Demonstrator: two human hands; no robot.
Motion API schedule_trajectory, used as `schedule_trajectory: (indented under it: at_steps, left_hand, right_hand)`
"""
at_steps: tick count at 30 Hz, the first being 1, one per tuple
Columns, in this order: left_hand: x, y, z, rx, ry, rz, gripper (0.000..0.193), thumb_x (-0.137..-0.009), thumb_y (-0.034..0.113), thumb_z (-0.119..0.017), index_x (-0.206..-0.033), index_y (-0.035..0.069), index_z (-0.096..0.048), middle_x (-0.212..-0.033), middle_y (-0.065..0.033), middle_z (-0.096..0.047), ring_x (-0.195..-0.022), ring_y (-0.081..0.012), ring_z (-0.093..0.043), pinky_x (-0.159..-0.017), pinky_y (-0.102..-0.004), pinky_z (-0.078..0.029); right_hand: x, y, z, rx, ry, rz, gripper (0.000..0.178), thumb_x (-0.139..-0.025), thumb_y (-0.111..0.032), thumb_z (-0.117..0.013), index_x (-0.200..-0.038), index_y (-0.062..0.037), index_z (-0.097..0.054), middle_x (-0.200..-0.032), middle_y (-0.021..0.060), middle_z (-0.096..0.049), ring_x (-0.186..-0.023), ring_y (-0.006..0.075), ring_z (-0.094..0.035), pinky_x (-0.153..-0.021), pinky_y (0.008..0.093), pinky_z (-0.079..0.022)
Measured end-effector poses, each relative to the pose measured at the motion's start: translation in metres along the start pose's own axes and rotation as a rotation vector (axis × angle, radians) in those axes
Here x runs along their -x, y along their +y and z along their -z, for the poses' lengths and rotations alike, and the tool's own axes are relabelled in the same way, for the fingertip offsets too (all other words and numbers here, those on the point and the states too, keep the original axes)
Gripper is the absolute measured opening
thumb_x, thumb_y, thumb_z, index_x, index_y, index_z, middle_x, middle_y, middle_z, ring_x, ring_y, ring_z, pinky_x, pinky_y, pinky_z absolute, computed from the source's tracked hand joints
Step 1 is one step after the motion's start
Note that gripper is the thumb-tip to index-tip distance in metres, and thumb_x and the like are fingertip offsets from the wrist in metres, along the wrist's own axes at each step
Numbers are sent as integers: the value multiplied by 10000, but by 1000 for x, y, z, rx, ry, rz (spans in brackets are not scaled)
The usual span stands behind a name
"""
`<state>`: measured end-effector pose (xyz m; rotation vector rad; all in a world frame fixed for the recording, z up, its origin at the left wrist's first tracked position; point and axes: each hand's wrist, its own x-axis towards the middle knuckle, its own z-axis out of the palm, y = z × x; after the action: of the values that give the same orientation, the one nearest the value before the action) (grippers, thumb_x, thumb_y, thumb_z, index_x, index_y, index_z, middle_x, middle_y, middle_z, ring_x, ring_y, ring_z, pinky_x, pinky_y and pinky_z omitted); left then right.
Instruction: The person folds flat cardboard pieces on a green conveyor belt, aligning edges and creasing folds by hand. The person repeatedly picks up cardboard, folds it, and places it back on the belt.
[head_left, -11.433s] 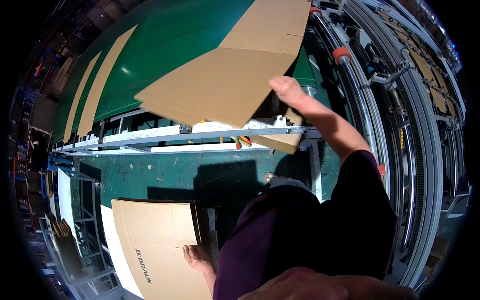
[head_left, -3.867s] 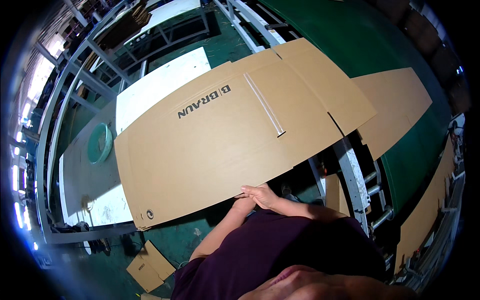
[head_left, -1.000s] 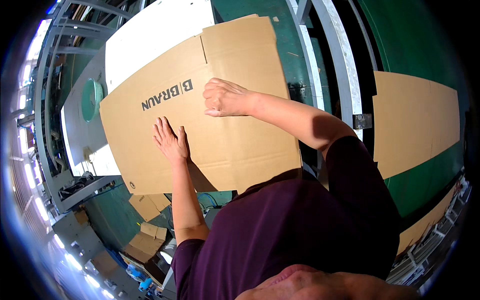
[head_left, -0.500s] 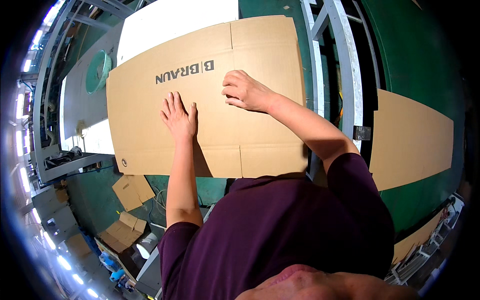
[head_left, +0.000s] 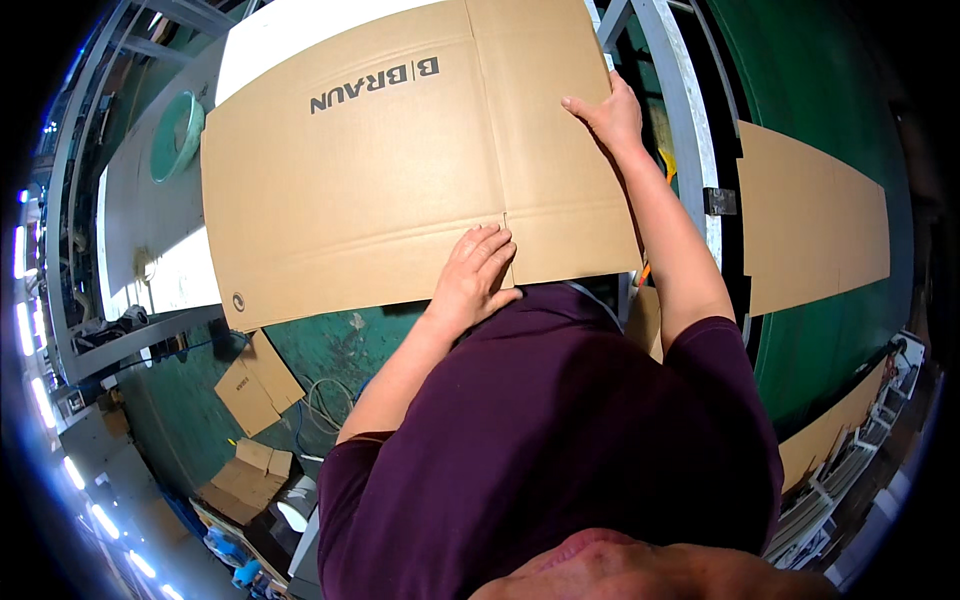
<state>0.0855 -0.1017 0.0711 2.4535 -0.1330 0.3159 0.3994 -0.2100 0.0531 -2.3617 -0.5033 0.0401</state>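
Note:
A large flattened cardboard box (head_left: 350,190), brown with dark print and crease lines, lies before me. My left hand (head_left: 472,275) rests on its near flap beside a slit, fingers stretched out and flat, thumb by the near edge. My right hand (head_left: 612,118) is at the right edge of the cardboard. Its thumb lies over the top face and the fingers curl along the edge, partly hidden.
A white-topped table (head_left: 130,240) bears a green basin (head_left: 177,137) at the left. A pale metal frame (head_left: 690,130) runs along the right, with another cardboard sheet (head_left: 815,225) beyond it. Cardboard pieces (head_left: 258,385) and a cable lie on the green floor below.
My right hand has moved from the middle of the cardboard to its right edge. My left hand has slid right and nearer, to the near flap. The cardboard has turned slightly.

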Motion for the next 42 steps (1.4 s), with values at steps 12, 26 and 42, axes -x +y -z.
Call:
schedule_trajectory:
  at_steps: [12,26,42]
  left_hand:
    - [1,-12,-23,-239,24,-140,533,-693,234,-754,-1109,-61,-601,-1205,-189,-565,-1169,-342,-517,-1024,-443,-423]
    - [0,-22,-36,-135,63,-159,477,-690,251,-748,-1051,-34,-622,-1150,-162,-582,-1144,-328,-528,-977,-434,-444]
    - [-17,-5,-9,-252,-158,-153,452,-748,221,-738,-1096,-30,-598,-1186,-173,-551,-1169,-359,-497,-960,-456,-437]
  right_hand:
    - [-70,31,4,-554,-215,-396,308,-877,-266,-634,-960,26,-684,-831,71,-684,-684,145,-627,-636,289,-489]
    - [-50,9,-23,222,15,-242,569,-961,-460,-332,-985,-11,-679,-996,254,-657,-989,420,-617,-860,489,-469]
    - [92,170,65,-72,457,-134,219,-829,-132,-631,-1024,-34,-618,-956,158,-632,-878,343,-615,-770,402,-491]
